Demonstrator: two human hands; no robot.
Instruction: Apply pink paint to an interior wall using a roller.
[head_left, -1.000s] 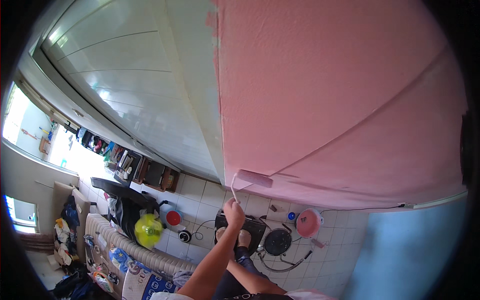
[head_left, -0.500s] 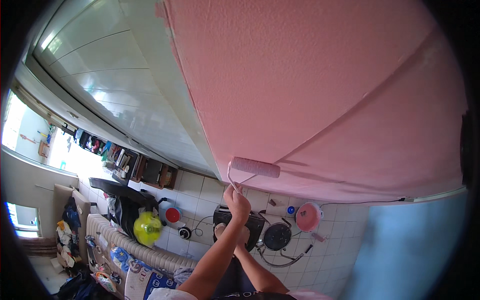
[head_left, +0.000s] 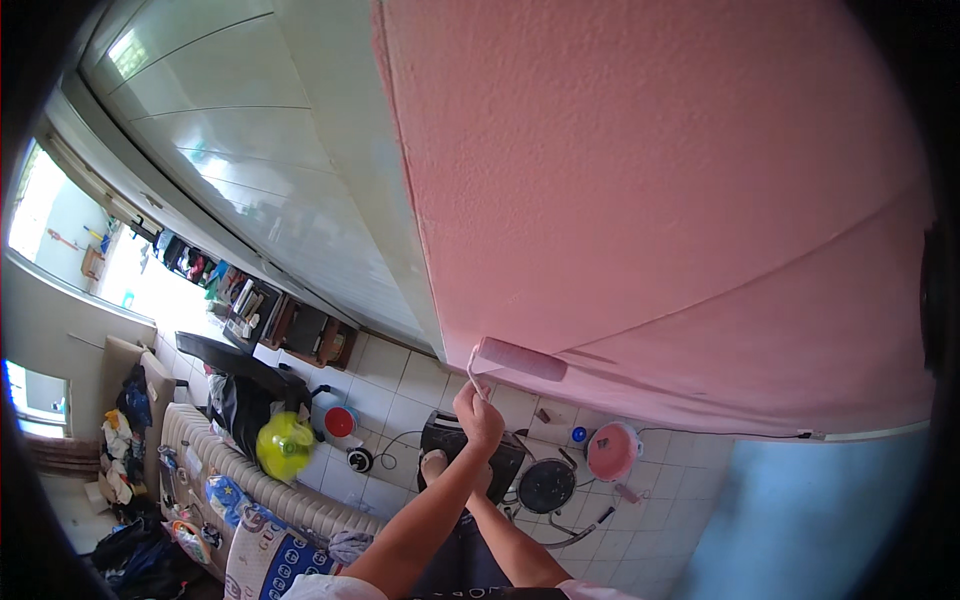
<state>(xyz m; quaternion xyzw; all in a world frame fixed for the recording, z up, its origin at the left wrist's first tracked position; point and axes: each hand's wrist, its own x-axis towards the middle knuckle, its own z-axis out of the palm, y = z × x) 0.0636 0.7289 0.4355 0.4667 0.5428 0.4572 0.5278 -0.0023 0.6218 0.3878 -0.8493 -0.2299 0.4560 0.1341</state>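
Note:
My left hand is closed around the handle of a paint roller. The roller's sleeve is pink with paint and lies at the low part of a pink wall, near its left edge. A bent frame joins the sleeve to the handle. My right forearm reaches up below my left wrist. Its hand is mostly hidden behind the left arm, so its fingers do not show.
Beneath me is a black flat-topped stand. To its right are a round-seated chair and a pink paint bucket. At left are a yellow-green fan, a red-and-blue basin and a sofa. A pale panelled door adjoins the wall.
The roller and my left hand have shifted slightly down and to the right in view. The whole view has turned a little. My left hand keeps its hold.

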